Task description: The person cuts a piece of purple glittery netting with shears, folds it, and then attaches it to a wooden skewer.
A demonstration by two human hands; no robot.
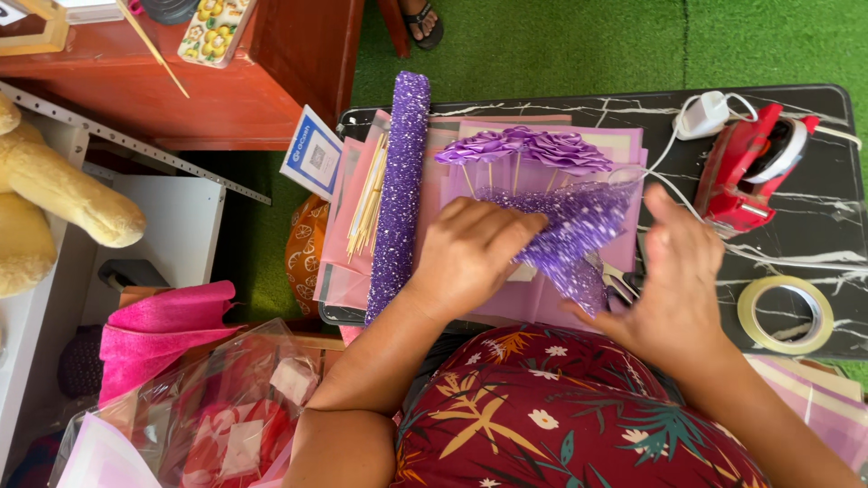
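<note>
From the left I see a pink folded felt cloth (158,330), then a long roll of purple glittery mesh (398,194) lying on the black marble-patterned bench (814,226). My left hand (470,253) lies flat, fingers together, pressing a sheet of purple sparkly netting (579,226) onto pale pink wrapping paper (624,145). Purple satin ribbon roses on sticks (529,149) sit just above it. My right hand (674,280) is open, fingers spread, pinching the netting's lower edge. Further right stand a red tape dispenser (746,172) and a clear tape roll (785,314)
</note>
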